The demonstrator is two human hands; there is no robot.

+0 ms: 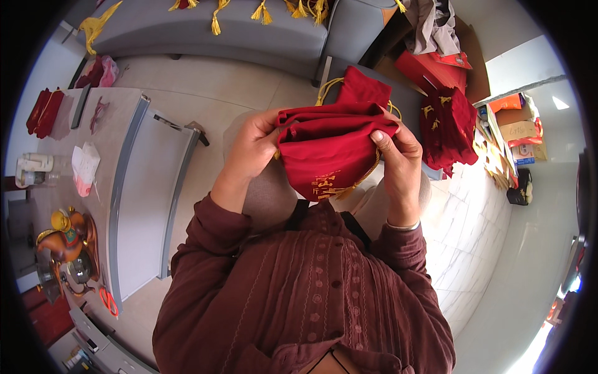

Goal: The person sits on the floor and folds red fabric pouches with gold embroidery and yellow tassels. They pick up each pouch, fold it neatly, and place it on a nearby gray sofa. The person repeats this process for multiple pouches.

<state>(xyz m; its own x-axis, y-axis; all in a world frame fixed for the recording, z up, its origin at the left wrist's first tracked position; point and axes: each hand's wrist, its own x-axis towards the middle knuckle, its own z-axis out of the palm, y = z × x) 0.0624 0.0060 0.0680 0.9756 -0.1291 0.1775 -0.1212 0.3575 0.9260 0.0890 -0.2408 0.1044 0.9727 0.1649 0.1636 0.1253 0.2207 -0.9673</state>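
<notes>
A red velvet-like drawstring pouch (327,156) with gold printing and a yellow cord hangs over my lap, its mouth folds facing up. My left hand (254,142) pinches its left top corner, and my right hand (399,154) grips the right edge with the thumb on the outside. Just beyond it, another red pouch (362,89) with yellow drawstrings lies on a grey seat; its near part is hidden behind the held one. To the right, a stack of red pouches (448,131) with yellow cord ends rests near the seat's edge.
A grey sofa (210,35) with yellow tassels (261,13) stands ahead. On the left table (60,173) are a tissue pack (86,168), folded red cloth items (44,112), an ornament (67,248) and orange-handled scissors (108,301). Boxes and packets (518,131) crowd the right.
</notes>
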